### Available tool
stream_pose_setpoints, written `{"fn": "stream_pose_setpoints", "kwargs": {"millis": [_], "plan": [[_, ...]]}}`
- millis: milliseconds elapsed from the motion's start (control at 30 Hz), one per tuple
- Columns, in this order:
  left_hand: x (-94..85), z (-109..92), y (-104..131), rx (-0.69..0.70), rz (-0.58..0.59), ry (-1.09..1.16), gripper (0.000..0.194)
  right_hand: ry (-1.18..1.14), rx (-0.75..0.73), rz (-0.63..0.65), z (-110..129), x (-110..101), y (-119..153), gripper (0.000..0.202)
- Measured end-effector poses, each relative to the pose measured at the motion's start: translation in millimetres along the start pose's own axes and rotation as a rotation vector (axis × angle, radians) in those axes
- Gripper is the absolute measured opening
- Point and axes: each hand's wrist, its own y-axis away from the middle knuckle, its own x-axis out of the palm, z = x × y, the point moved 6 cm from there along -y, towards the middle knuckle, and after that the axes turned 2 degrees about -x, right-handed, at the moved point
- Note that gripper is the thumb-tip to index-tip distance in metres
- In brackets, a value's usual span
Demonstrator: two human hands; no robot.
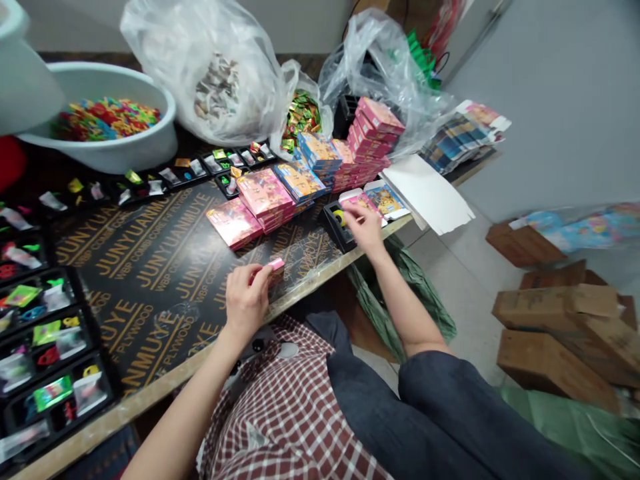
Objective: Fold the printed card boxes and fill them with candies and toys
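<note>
Checked cloth (285,413) covered our front beside the table (175,293). On it, our right hand (365,230) bent its fingers at a black tray (336,230), their hold unclear to us; our left hand (245,297) pinched a pink box (277,269) near the edge.

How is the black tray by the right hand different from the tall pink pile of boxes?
The black tray is low; the tall pink pile is many boxes stacked high. The tray is open, showing a yellow piece; the pile's boxes look closed. Both are on the table.
</note>
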Motion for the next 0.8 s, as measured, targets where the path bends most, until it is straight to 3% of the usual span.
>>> {"fn": "stream_pose_setpoints", "kwargs": {"millis": [100, 233, 333, 433, 533, 633, 733, 800], "plan": [[-8.5, -4.5, 4.0, 0.067, 0.029, 0.011, 0.035, 0.140, 0.058, 0.004, -43.9, -14.8, -40.9, 0.042], [-36.6, 2.9, 0.5, 0.192, -0.144, 0.045, 0.042, 0.231, 0.085, 0.150, -79.7, 2.4, -42.1, 0.058], [-42.9, 32.5, -13.7, 0.164, -0.258, 0.000, 0.037, 0.427, 0.023, 0.273, -94.3, 18.7, -31.6, 0.043], [-21.3, 72.2, -33.0, 0.122, -0.209, -0.015, 0.028, 0.463, -0.022, 0.218, -95.8, 12.0, -29.3, 0.040], [11.7, 100.0, -46.5, 0.190, -0.073, 0.009, 0.027, 0.411, 0.013, -0.113, -80.8, -26.4, -23.3, 0.047], [34.1, 108.7, -48.7, 0.175, 0.099, 0.036, 0.029, 0.263, -0.104, -0.425, -43.3, -62.8, 3.1, 0.048], [30.1, 93.9, -40.5, -0.034, 0.114, 0.149, 0.023, 0.105, -0.290, -0.521, 6.5, -69.0, 42.2, 0.043], [21.1, 72.1, -30.5, -0.226, 0.055, 0.352, 0.028, 0.007, -0.417, -0.475, 44.7, -52.1, 70.5, 0.040]]}}
